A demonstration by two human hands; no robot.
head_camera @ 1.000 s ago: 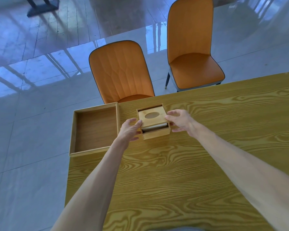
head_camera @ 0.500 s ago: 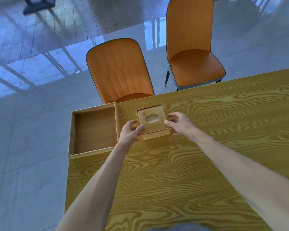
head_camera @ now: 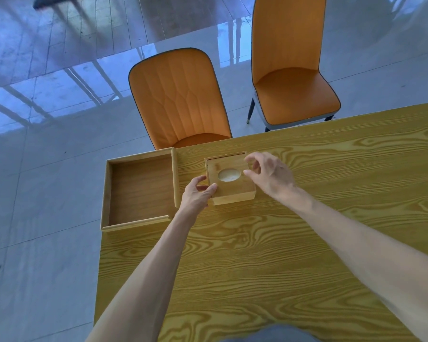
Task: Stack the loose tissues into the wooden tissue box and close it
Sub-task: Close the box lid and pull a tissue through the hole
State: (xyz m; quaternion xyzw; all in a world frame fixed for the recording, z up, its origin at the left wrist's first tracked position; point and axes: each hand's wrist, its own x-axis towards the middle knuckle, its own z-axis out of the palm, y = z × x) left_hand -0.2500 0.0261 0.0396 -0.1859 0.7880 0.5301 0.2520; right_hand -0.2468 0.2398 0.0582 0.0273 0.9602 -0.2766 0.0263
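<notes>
Left hand (head_camera: 195, 196): fingers curled loosely, thumb tip resting against the near-left corner of the square light-wood tissue box (head_camera: 229, 180). It touches the box and steadies it; it does not enclose or lift anything.

Right hand (head_camera: 269, 175): raised over the right edge of the box, thumb and forefinger apart in a loose pinch shape, nothing between them. It appears clear of the lid, though whether a fingertip brushes the far-right corner cannot be told.

The box stands upright on the yellow-grained wooden table (head_camera: 307, 243), between the two hands and toward the far edge. Its flat lid (head_camera: 235, 188) sits level within the walls, with no gap visible at the near side. White tissue (head_camera: 229, 175) shows through the oval opening in the lid. No loose tissues are visible on the table.

Governing relation: the box lies directly ahead of both hands, the left at its near-left corner, the right above its right side. The left hand is the nearer and the only one in firm contact.

Just beside the box on its left lies a shallow, empty wooden tray (head_camera: 139, 222), apart from it.

Judgement: the task appears complete or nearly so; only a seating check on the lid and withdrawal of both hands remain. A sideways drag on release could shift the box.
</notes>
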